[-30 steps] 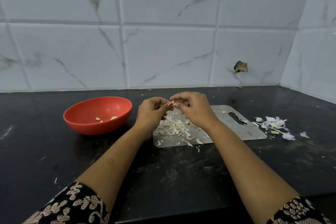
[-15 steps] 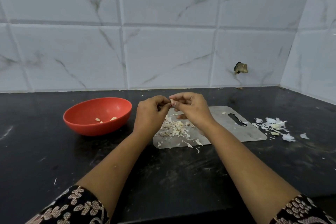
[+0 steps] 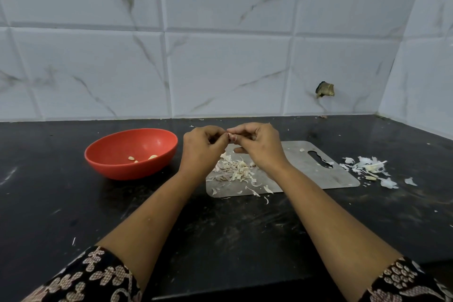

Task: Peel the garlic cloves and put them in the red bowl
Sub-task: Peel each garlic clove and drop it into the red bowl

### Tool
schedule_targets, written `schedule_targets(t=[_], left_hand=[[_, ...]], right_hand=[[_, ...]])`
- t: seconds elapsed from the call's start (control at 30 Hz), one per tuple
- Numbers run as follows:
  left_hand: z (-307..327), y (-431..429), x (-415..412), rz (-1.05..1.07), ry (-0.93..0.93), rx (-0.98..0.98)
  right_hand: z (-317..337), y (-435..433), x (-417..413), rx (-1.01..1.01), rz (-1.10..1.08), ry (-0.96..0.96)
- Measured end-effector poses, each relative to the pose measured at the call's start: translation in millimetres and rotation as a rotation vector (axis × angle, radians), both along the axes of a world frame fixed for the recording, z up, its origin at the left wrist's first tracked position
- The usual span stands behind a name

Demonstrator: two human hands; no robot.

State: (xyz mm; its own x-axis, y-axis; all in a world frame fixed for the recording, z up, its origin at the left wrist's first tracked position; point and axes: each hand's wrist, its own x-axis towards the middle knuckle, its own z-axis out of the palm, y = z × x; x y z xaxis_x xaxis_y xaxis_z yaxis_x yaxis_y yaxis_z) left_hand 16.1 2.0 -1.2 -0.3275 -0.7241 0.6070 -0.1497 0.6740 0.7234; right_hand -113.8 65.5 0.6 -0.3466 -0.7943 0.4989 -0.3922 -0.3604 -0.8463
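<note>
**A:** Hand state in that frame?

**B:** Left hand (image 3: 203, 147) and right hand (image 3: 259, 144) were both curled, with the fingertips meeting on one garlic clove (image 3: 231, 137). They held it in the air over the left end of the steel board (image 3: 306, 174). Neither hand was free.

**A:** Bowl?

**B:** The red bowl (image 3: 127, 171) sat on the black counter (image 3: 220, 240), just left of the left hand. A few peeled cloves (image 3: 153, 156) lay at its bottom.

**A:** Failure modes?

**B:** My read: the clove was small and mostly hidden by the fingertips. With a pinch that slim, it could squirt out when the skin tore. It would have dropped into the peel pile (image 3: 235, 169) right under the hands, which was the same colour, so slow to find.

**A:** Off the counter?

**B:** Less likely, since the hands were well back from the front edge. The bigger risk was skin sticking to the fingers and riding into the bowl with the clove. That would mean scraps mixed in with the clean ones.

**A:** How much skin was left on it?

**B:** Couldn't tell. Too small, and the fingers covered it.

**A:** Remaining stock?

**B:** A heap of loose skins (image 3: 367, 167) lay on the counter right of the board, well apart from the hands. A couple of pieces in it looked like cloves, but I couldn't tell if they were peeled. One buried under the skins could get missed.
</note>
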Motion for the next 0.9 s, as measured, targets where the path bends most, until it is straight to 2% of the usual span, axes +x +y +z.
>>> schedule_targets(t=[0.27, 0.4, 0.67, 0.9], left_hand=[[-0.2, -1.0, -0.3, -0.020, 0.068, 0.114], [0.2, -1.5, 0.0, -0.107, 0.134, 0.216], [-0.2, -5.9, 3.3, -0.225, 0.174, 0.321], [-0.8, -5.0, 3.5, -0.218, 0.212, 0.311]], right_hand=[[-0.9, -1.2, 3.1, -0.010, -0.002, 0.006], [-0.6, -2.0, 2.3, -0.032, -0.028, 0.000], [-0.8, -1.8, 2.4, -0.096, -0.108, 0.225], [-1.8, -2.1, 5.3, -0.143, -0.136, 0.274]])
